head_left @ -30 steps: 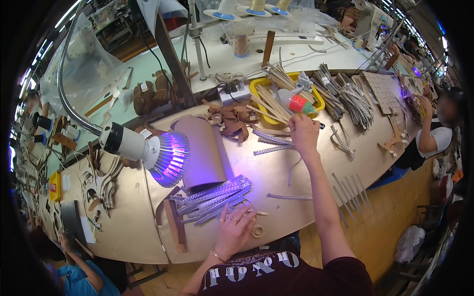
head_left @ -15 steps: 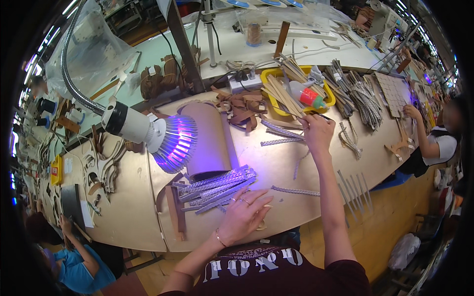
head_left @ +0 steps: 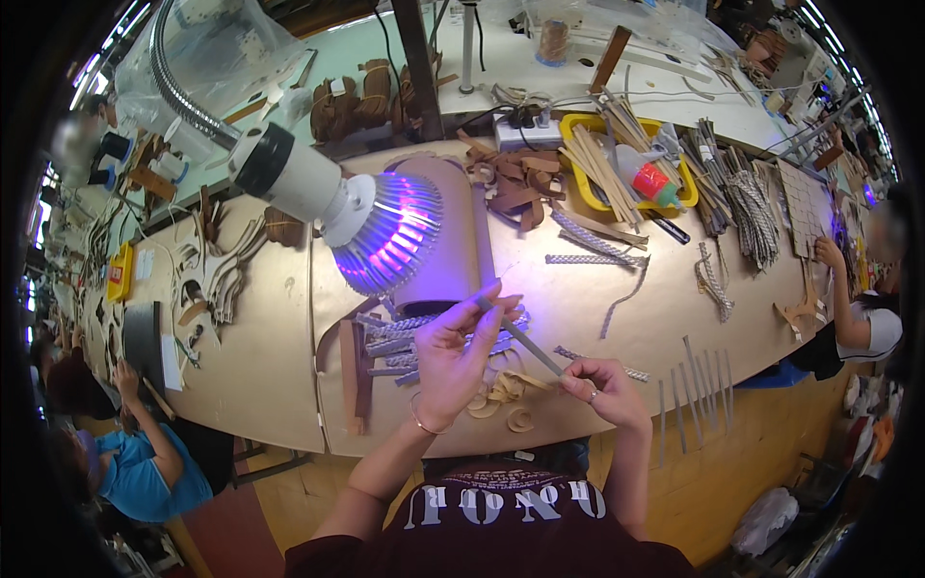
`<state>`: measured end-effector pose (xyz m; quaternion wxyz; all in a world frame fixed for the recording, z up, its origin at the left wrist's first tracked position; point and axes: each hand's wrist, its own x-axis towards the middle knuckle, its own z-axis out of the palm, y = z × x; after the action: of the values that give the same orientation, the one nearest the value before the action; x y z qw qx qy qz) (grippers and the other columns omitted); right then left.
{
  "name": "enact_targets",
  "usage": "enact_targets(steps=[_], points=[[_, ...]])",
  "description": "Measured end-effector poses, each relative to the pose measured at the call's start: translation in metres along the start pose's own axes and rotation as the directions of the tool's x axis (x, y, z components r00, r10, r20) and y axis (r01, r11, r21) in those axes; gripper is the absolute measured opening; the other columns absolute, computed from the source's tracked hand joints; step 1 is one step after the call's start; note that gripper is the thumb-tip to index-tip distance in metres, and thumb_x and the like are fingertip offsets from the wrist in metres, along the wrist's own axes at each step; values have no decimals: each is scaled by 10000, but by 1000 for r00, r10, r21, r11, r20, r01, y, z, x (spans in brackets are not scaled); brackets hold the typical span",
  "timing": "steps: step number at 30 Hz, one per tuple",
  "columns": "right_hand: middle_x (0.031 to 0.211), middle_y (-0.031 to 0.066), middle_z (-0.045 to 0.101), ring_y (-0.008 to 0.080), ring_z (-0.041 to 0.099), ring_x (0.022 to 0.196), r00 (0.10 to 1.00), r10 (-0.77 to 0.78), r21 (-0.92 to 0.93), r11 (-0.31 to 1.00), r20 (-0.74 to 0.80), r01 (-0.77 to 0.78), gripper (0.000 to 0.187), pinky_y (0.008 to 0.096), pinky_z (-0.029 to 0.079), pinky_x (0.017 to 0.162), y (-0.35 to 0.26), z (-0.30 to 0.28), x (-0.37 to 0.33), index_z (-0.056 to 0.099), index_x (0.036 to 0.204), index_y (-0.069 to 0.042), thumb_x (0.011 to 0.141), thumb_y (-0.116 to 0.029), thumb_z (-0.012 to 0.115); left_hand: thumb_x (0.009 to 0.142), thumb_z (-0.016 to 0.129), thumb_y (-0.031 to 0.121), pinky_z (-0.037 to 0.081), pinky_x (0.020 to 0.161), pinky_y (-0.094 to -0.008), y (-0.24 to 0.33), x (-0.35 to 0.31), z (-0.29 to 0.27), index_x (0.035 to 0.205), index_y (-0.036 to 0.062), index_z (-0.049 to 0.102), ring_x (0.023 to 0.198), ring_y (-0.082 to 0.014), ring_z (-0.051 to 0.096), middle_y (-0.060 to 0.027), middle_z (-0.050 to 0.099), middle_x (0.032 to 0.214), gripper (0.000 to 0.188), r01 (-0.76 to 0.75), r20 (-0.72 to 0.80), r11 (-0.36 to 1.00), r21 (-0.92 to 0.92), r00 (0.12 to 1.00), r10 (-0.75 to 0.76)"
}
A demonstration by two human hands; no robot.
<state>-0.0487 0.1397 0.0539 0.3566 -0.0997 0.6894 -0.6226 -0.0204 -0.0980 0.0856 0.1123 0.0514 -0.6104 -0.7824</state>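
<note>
A thin grey strip [head_left: 536, 351] runs slantwise between my hands above the table. My left hand [head_left: 451, 364] pinches its upper end between thumb and fingers. Lower down and to the right, my right hand [head_left: 605, 389] grips the other end. Beneath and behind my left hand lies a pile of braided grey-white straps [head_left: 390, 349], partly covered by it. Curled tan peelings [head_left: 509, 387] are scattered on the table between my hands. Another short braided strap [head_left: 626, 372] shows just behind my right hand.
A lit lamp with a finned head [head_left: 390, 236] hangs over a brown curved form [head_left: 453, 207]. Farther back are brown leather scraps [head_left: 520, 188] and a yellow basket [head_left: 570, 144] holding sticks and a bottle. Grey strips [head_left: 696, 390] hang at the table's right edge. People work on both sides.
My right hand has come back from beside the yellow basket toward me. My left hand has risen off the braided straps, and both now hold the grey strip. The whole view has shifted.
</note>
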Motion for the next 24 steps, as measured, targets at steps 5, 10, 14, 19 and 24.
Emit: enact_targets(steps=[5, 10, 14, 19, 24], points=[[847, 19, 654, 109, 566, 791, 943, -127, -158, 984, -308, 81, 154, 275, 454, 782, -13, 17, -5, 685, 945, 8, 887, -134, 705, 939, 636, 39, 552, 877, -315, 12, -7, 8, 1205, -51, 645, 951, -206, 701, -164, 682, 1166, 281, -86, -58, 990, 111, 994, 93], [857, 47, 629, 127, 556, 751, 791, -315, -287, 940, -524, 184, 114, 257, 452, 731, -55, 35, -17, 687, 953, 13, 850, -35, 699, 805, 720, 13, 563, 834, -331, 16, -3, 15, 1158, -18, 681, 955, -274, 698, -187, 669, 1174, 357, -634, 227, 471, 613, 713, 664], [852, 69, 643, 136, 581, 755, 812, -461, -210, 887, -357, 411, 75, 264, 464, 715, -87, 52, -29, 684, 926, 25, 855, 3, 680, 789, 689, 12, 561, 833, -358, 12, 0, 22, 1148, -15, 683, 1021, -284, 682, -186, 655, 1208, 360, -760, 410, 336, 556, 602, 685], [851, 85, 646, 154, 609, 778, 837, -428, -194, 903, -342, 383, 64, 274, 476, 728, -104, 61, -25, 681, 935, 29, 885, -8, 663, 849, 641, 78, 555, 850, -360, 10, -5, 18, 1164, -7, 679, 1027, -265, 684, -186, 658, 1209, 329, -768, 490, 254, 588, 588, 643], [848, 93, 645, 163, 622, 787, 848, -413, -195, 910, -332, 366, 64, 278, 482, 740, -104, 61, -23, 677, 929, 39, 899, -13, 654, 932, 544, 223, 546, 863, -352, 5, -6, 15, 1173, 7, 681, 1025, -257, 686, -183, 659, 1211, 351, -750, 498, 216, 625, 596, 630]])
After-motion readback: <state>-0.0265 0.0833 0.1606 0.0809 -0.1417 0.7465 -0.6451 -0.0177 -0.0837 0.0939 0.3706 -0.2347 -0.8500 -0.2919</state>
